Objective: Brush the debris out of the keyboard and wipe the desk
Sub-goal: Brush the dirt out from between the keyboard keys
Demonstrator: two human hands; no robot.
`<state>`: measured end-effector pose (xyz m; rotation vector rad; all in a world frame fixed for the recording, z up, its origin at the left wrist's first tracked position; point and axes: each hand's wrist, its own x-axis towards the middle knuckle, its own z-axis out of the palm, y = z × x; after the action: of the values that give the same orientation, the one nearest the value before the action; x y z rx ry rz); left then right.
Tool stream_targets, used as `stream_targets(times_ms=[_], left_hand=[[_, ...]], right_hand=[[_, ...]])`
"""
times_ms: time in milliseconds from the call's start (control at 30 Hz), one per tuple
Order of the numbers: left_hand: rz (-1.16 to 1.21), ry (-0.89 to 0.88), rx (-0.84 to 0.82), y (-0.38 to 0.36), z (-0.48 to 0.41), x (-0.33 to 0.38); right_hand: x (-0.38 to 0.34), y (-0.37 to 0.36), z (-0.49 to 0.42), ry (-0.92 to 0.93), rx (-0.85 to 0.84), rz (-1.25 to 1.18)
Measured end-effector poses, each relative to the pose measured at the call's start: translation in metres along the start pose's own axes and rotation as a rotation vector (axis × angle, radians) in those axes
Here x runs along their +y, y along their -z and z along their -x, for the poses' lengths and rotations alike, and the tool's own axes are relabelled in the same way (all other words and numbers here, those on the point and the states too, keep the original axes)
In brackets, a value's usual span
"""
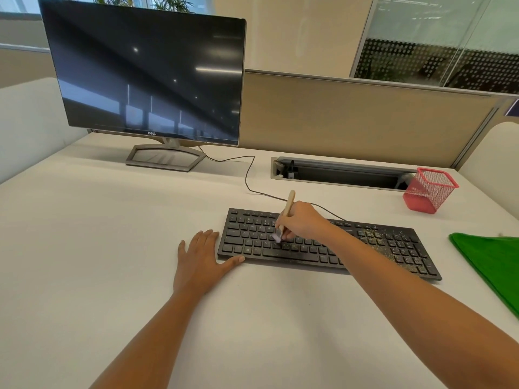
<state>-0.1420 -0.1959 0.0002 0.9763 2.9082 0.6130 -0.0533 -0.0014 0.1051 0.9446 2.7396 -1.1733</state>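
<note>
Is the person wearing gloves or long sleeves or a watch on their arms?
No. The left hand and right hand are bare, with no gloves or rings that I can see. The left forearm and right forearm are bare too: no sleeve, watch or bracelet shows.

Bright, even light is falling across my bench (pixel 84 234), and the windows (pixel 16 7) behind the monitor (pixel 146 74) are glowing pale. Ceiling lamps are glaring as streaks and dots on its dark screen. My left grip (pixel 202 256) and the keyboard (pixel 252 242) are casting only soft, faint shadows. Straight edges are bowing toward the frame's borders, and the bristles of the brush (pixel 288 209) are smearing slightly.
</note>
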Motion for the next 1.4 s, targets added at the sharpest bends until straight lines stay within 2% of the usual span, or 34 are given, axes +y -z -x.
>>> stream_targets(times_ms=[133,267,333,567,767,933,1200,1300,1400], left_hand=[[-0.008,0.005,-0.001,0.001,0.0,0.0],[0.003,0.002,0.006,0.0,0.0,0.0],[0.006,0.0,0.009,0.001,0.0,0.001],[-0.001,-0.005,0.013,0.001,0.0,0.001],[-0.012,-0.003,0.012,0.001,0.001,0.001],[-0.007,0.002,0.009,0.001,0.001,0.002],[0.009,-0.007,0.031,-0.001,0.001,0.0],[0.014,-0.011,0.025,-0.001,0.0,-0.001],[0.014,-0.014,0.017,0.0,0.0,0.0]], right_hand=[[-0.002,0.008,0.002,-0.037,-0.075,0.092],[0.003,0.015,-0.006,-0.009,0.132,-0.006],[0.006,0.013,-0.007,-0.013,0.179,-0.033],[-0.001,0.013,0.006,-0.049,-0.058,0.151],[-0.014,0.009,0.0,0.067,0.083,0.03],[-0.014,-0.002,0.002,0.075,0.043,0.037],[-0.003,0.019,0.007,-0.049,0.045,0.426],[-0.001,0.025,0.006,-0.029,0.139,0.355],[0.0,0.022,0.003,0.005,0.167,0.129]])
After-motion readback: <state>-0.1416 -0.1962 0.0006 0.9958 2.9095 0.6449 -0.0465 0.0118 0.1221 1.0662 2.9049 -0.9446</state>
